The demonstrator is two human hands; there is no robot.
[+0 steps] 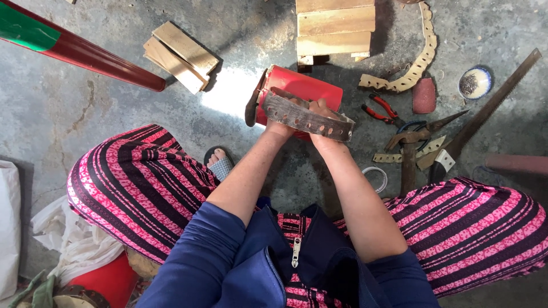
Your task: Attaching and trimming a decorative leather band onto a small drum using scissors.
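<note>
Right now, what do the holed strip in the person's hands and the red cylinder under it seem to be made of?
The holed strip looks like stiff leather or hide: dull grey-brown, rough-edged, bent in a curve, with a punched row of holes. The red cylinder looks like painted wood or metal, I cannot tell which; its smooth coat takes a soft shine in the sunlight. Both hands, left hand and right hand, hold the strip.

- Red cylindrical drum shell (302, 85), centre of the frame: smooth painted surface with a slight sheen.
- Grey punched strip of stiff hide (305, 118) across it: matt, rough, worn.
- Pale wooden blocks (335, 27), top centre: bare, unfinished wood, dry grain.
- Tan perforated leather strip (419, 57), upper right: matt, scalloped edge.
- Red-handled pliers (381, 110), right of centre: glossy plastic grips, dull metal jaws.
- Grey concrete floor (103, 114): rough, mottled, cracked at left.
</note>
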